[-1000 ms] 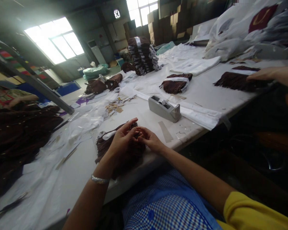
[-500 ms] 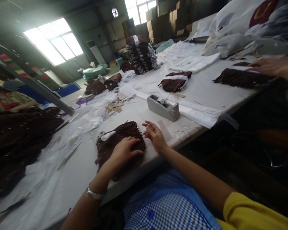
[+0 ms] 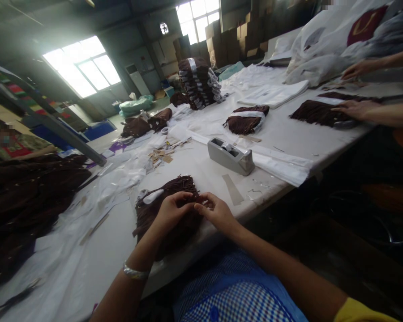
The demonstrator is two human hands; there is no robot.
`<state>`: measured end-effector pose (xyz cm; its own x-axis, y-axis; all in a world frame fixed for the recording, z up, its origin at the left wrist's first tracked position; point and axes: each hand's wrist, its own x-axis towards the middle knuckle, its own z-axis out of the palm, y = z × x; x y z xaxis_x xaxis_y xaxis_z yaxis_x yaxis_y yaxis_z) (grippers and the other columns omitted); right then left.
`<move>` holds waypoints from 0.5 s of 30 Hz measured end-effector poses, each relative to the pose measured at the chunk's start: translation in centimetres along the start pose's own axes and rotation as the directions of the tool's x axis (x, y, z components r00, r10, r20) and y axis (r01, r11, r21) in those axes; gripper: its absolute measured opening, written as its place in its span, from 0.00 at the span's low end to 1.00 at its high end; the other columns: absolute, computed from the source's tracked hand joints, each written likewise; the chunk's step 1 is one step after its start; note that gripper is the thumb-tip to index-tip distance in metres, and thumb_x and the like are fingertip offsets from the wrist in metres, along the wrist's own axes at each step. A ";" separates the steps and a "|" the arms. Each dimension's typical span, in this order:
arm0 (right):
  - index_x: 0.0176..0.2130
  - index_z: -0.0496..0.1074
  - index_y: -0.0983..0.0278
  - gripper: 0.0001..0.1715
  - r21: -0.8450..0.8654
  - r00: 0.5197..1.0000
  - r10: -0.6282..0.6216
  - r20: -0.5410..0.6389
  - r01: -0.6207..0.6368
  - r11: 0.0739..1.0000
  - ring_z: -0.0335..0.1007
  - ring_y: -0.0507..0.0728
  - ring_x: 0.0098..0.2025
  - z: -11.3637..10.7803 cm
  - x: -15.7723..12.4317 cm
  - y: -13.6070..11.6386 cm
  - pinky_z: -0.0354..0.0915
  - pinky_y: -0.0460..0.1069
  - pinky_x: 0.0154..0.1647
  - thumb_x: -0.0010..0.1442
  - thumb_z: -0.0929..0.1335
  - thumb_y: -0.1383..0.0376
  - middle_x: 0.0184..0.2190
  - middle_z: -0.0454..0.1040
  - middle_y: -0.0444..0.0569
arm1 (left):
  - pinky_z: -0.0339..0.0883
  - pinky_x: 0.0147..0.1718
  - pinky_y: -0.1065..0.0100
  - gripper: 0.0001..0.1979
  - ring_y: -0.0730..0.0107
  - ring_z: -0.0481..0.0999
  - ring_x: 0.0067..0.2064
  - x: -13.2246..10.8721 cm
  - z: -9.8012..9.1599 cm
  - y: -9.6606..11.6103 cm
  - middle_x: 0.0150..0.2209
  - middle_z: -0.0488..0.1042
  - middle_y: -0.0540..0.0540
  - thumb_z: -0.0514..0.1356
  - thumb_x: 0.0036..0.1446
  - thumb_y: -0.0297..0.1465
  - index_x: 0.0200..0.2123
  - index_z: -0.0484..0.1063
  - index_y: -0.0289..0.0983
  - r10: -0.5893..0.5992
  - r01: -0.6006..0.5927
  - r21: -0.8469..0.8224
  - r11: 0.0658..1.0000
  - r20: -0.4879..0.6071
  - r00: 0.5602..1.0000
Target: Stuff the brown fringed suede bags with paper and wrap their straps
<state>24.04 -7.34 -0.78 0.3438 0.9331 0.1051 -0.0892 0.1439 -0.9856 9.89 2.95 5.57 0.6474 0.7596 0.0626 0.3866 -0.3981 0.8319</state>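
A folded brown fringed piece (image 3: 148,217), with a bit of white wrapping (image 3: 153,196) on its far left corner, lies at the table's front edge. Over its right part my left hand (image 3: 174,209) is closed, thumb and fingertips pinching the brown fringe. My right hand (image 3: 219,212) meets it from the right, its fingertips also pinched together at the fringe. What exactly sits between the fingertips is too small to make out. A grey tape dispenser (image 3: 229,157) stands just beyond my right hand.
Another brown bundle with a white band (image 3: 246,120) lies behind the dispenser. White plastic strips (image 3: 282,163) run to the right edge. At the right, a co-worker's hands (image 3: 354,109) touch a brown fringed piece (image 3: 314,112). Dark brown material (image 3: 30,210) covers the left side.
My right hand has moved left onto the fringe, and both hands have closed their fingertips together there. At the right, the co-worker's second hand has come into fuller view.
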 end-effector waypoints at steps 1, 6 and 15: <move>0.39 0.73 0.60 0.18 0.005 0.999 -0.015 -0.031 0.015 1.000 0.71 0.54 0.33 0.4 0.2 -0.2 0.67 0.48 0.34 0.55 0.73 0.52 0.36 0.76 0.46 | 0.70 0.46 0.58 0.13 0.54 0.78 0.42 -0.1 0.1 0.0 0.39 0.81 0.44 0.70 0.46 0.35 0.37 0.80 0.40 0.014 -0.014 0.026 1.000 -0.011 1.000; 0.33 0.75 0.61 0.13 0.032 0.993 -0.021 -0.117 0.025 0.999 0.67 0.54 0.29 1.3 1.1 -0.3 0.65 0.48 0.32 0.54 0.73 0.55 0.30 0.74 0.45 | 0.70 0.46 0.58 0.11 0.55 0.78 0.41 -0.5 0.0 -0.3 0.38 0.81 0.44 0.68 0.48 0.35 0.37 0.80 0.41 0.057 -0.058 0.091 0.994 0.008 0.998; 0.37 0.72 0.62 0.16 0.048 1.000 0.004 -0.028 -0.002 0.999 0.66 0.53 0.25 0.8 1.1 0.1 0.60 0.47 0.25 0.57 0.71 0.52 0.24 0.70 0.43 | 0.69 0.44 0.62 0.10 0.58 0.79 0.42 -0.9 -0.5 -0.5 0.39 0.81 0.45 0.61 0.60 0.38 0.40 0.81 0.42 0.143 -0.148 0.103 0.984 0.055 0.988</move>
<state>23.61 -6.04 -0.63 0.3695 0.9241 0.0977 -0.1348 0.1573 -0.9783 8.80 2.66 5.38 0.7313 0.6654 0.1502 0.3520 -0.5568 0.7524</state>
